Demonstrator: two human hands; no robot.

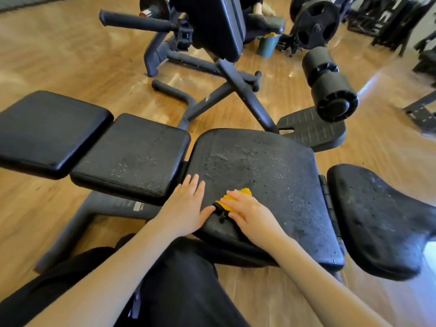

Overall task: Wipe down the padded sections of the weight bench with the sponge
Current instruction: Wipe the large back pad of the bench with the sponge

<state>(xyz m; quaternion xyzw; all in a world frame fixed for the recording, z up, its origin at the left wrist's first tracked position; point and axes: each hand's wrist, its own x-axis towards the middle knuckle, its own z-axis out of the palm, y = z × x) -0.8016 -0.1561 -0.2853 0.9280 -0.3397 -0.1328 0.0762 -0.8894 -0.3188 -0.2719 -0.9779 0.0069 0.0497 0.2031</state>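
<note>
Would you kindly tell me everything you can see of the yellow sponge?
The sponge is yellow with a textured surface and a black part with a small black loop or tag at its near-left end. It lies flat on the wide black bench pad, near that pad's front-left edge. The right hand lies over it with fingers spread across its top, hiding most of it. The left hand rests flat on the pad beside it, its thumb reaching the sponge's black end.

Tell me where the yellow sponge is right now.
In the head view the sponge lies under the right hand, low and centre, on the near edge of the large worn pad, just right of the left hand.
</note>
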